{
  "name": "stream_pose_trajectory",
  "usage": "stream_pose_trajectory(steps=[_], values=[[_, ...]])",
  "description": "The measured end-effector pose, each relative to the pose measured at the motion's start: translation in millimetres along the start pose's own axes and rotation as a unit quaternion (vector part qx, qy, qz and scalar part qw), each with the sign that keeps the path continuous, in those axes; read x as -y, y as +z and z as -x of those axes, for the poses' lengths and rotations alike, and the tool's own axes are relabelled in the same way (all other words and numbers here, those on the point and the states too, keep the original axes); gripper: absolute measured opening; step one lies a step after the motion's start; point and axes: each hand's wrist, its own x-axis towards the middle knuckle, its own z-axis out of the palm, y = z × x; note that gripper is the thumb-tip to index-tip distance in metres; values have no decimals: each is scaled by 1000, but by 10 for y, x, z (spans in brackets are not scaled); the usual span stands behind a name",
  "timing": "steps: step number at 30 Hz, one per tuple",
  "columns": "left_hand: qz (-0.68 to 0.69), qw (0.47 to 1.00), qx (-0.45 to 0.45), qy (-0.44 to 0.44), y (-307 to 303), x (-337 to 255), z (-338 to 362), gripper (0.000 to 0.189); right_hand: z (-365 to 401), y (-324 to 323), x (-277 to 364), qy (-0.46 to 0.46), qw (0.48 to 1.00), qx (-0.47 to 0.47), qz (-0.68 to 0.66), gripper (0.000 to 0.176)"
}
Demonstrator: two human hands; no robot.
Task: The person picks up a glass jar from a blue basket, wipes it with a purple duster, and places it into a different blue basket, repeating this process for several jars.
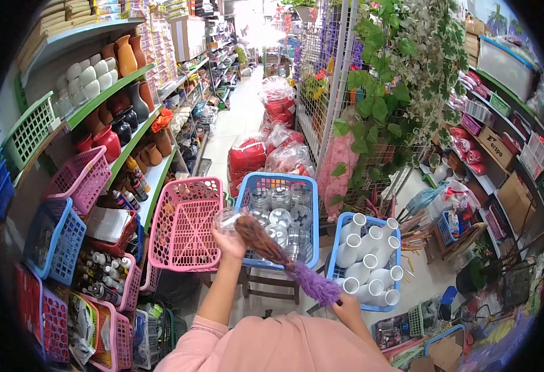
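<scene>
The left hand [229, 242] gripped a clear jar [225, 218], the right hand [348, 305] closed on the duster [284, 260]; jars [281, 217] filled the blue basket [278, 177] just beyond, seemingly most undusted

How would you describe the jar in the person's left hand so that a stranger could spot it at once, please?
Start at the blue basket full of clear jars, next to the pink basket. Where the two meet, the left hand holds up one jar. It alone is out of the basket, with the brown tip of the duster beside it.
</scene>
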Motion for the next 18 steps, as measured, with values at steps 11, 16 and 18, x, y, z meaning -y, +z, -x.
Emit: stream_pose_trajectory(steps=[11,16,18], values=[[34,993,19,-114,-1,76,94,44,-33,7,24,1,999,-38,-14,31],[-38,994,14,-101,65,118,169,47,-53,-30,65,37,998,-53,14,30],[-26,991,18,-127,-29,145,131,48,-51,-63,83,20,998,-54,9,30]])
